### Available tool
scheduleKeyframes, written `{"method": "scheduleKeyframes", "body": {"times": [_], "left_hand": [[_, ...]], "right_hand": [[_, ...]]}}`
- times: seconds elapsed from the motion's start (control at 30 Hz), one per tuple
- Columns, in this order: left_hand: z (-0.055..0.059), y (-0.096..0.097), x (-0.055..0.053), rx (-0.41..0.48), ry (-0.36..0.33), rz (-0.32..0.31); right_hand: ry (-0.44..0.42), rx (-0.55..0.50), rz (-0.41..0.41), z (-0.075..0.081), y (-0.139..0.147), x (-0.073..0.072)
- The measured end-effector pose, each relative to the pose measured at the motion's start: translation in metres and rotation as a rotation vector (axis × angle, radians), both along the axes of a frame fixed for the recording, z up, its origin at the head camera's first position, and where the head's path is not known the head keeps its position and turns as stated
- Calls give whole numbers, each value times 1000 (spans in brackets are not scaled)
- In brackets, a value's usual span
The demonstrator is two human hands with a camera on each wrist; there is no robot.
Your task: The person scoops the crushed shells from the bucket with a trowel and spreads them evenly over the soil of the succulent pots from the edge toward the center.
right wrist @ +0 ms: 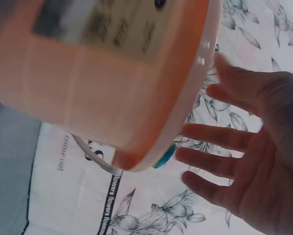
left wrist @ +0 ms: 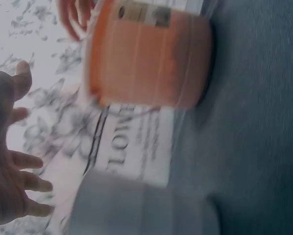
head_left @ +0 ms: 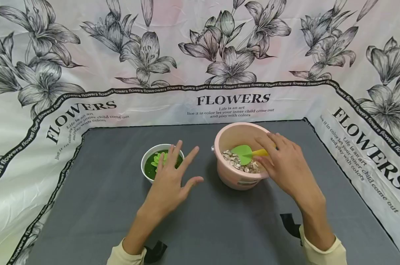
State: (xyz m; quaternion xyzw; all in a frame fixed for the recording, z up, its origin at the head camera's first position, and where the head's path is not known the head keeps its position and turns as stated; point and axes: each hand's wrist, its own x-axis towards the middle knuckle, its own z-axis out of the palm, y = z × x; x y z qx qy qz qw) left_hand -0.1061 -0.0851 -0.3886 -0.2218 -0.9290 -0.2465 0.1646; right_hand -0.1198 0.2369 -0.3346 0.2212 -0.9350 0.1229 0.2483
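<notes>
Nearest, at the bottom edge, pale sleeves (head_left: 324,250); left hand (head_left: 168,184) spread wide near a white pot (head_left: 143,165); right hand (head_left: 287,167) loose, gripping nothing, close to the yellow handle (head_left: 259,152) of a green scoop (head_left: 243,154) on pale chips (head_left: 231,159) in a pink bucket (head_left: 230,177); probably light, stiff plastic, perhaps slippery; best pinched mid-handle

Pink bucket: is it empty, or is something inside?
Not empty: the pink bucket holds pale flakes and a green-bladed shovel.
</notes>
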Motion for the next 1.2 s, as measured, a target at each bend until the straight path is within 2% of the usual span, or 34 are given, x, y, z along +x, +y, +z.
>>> {"method": "scheduleKeyframes", "body": {"times": [0.13,0.3,0.4,0.53,0.7,0.8,0.9,1.07,1.2], "left_hand": [[-7,27,-12,111,-43,-70],[-18,58,-25,205,-137,-104],[-24,70,-31,209,-174,-137],[-30,79,-36,193,-162,-194],[-30,84,-40,204,-113,-197],[-28,83,-41,193,-101,-191],[-27,83,-41,189,-102,-194],[-26,81,-41,194,-108,-183],[-26,80,-42,187,-113,-178]], "right_hand": [[-106,86,9,6,7,-20],[-257,228,-3,-2,4,-43],[-286,289,-32,-9,0,-48],[-266,312,-91,-14,-5,-49],[-211,282,-138,-14,-5,-52],[-218,235,-157,-16,-5,-55],[-233,190,-164,-17,-3,-55],[-197,114,-141,-18,-3,-53],[-194,32,-199,-11,-2,-45]]}}
